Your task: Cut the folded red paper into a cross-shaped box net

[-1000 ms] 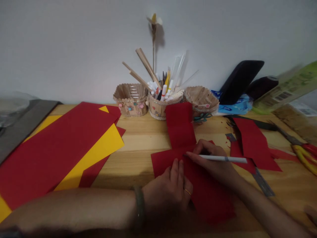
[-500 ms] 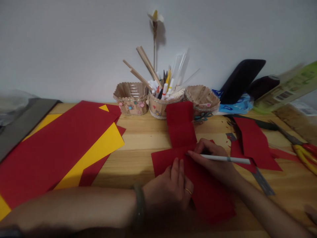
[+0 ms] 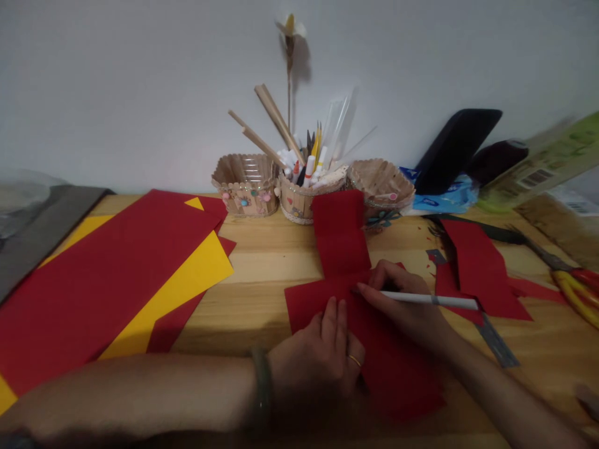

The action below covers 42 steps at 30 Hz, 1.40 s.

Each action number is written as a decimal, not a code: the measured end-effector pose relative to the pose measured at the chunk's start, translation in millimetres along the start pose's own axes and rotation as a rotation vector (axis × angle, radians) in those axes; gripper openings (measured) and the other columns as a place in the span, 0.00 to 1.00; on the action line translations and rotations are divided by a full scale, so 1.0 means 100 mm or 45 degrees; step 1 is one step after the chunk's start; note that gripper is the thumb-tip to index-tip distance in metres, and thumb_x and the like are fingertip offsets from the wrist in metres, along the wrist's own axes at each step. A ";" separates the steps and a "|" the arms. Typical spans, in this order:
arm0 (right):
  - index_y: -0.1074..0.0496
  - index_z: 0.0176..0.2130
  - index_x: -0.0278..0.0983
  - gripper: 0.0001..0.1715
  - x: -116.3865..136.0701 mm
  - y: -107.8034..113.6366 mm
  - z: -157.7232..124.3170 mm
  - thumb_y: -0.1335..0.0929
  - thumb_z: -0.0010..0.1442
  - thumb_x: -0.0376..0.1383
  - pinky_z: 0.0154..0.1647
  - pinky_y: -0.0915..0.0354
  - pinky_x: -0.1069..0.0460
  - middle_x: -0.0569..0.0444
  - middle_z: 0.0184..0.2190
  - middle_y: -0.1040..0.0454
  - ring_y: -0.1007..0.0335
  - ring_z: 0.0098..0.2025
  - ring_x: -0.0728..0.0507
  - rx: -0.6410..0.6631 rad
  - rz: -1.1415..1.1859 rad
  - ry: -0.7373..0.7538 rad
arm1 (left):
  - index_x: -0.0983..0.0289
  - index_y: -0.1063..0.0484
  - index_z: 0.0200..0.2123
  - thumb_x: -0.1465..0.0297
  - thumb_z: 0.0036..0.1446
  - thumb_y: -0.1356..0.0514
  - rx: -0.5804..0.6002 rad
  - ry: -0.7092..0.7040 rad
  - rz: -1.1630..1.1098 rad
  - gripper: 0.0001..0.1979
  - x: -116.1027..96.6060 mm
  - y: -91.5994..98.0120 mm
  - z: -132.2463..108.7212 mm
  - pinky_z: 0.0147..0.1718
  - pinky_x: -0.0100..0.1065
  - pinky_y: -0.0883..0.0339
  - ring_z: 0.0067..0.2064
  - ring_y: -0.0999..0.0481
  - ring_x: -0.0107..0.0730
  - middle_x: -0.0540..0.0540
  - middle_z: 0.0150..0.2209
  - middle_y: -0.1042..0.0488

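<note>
Red paper lies on the wooden table in front of me, with a creased strip reaching up from it toward the baskets. My left hand, with a ring and a bracelet, rests on this paper, its index and middle fingers stretched out. In my right hand is a white pen, held low and slanted, its rear end pointing right. The pen's tip is hidden behind my fingers, close to the lower edge of the creased strip.
Red sheets and yellow sheets overlap at left. Small decorated baskets stand along the wall, one full of pens and sticks. Red offcuts, scissors, a blue packet and a dark phone-like object are at right.
The pen's rear end has shifted slightly to the right. My left hand stays on the paper, and the whole view has moved a little.
</note>
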State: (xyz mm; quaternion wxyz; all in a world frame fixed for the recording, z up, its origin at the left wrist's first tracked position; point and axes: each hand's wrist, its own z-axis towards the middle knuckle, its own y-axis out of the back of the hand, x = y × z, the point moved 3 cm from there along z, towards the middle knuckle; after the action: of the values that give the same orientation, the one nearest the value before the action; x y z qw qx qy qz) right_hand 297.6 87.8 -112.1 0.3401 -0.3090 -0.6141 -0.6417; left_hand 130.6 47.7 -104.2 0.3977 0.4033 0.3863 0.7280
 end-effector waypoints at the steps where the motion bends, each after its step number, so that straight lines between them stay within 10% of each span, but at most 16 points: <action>1: 0.43 0.22 0.41 0.15 0.00 0.00 0.00 0.33 0.55 0.34 0.22 0.48 0.53 0.62 0.18 0.40 0.45 0.22 0.49 -0.002 0.002 0.001 | 0.74 0.32 0.35 0.75 0.58 0.50 -0.001 0.002 -0.001 0.10 0.00 0.00 0.00 0.33 0.37 0.27 0.46 0.23 0.53 0.75 0.43 0.25; 18: 0.44 0.21 0.41 0.19 0.04 0.06 0.00 0.31 0.54 0.40 0.20 0.50 0.54 0.62 0.17 0.42 0.48 0.20 0.50 -0.249 0.287 -0.121 | 0.74 0.31 0.36 0.75 0.59 0.51 0.005 -0.021 0.011 0.10 0.02 0.02 0.00 0.33 0.37 0.27 0.46 0.23 0.53 0.75 0.43 0.25; 42: 0.39 0.22 0.40 0.14 0.08 0.01 -0.01 0.32 0.54 0.37 0.21 0.46 0.54 0.62 0.18 0.36 0.42 0.21 0.49 -0.014 -0.040 -0.055 | 0.75 0.31 0.36 0.74 0.58 0.51 0.003 -0.011 0.004 0.11 0.01 0.02 0.00 0.32 0.37 0.26 0.45 0.23 0.53 0.75 0.43 0.25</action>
State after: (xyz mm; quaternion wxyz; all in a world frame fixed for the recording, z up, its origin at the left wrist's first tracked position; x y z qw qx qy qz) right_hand 294.2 86.6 -104.8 0.3152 -0.3149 -0.6224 -0.6435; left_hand 130.1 47.4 -102.0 0.3979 0.4073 0.3848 0.7265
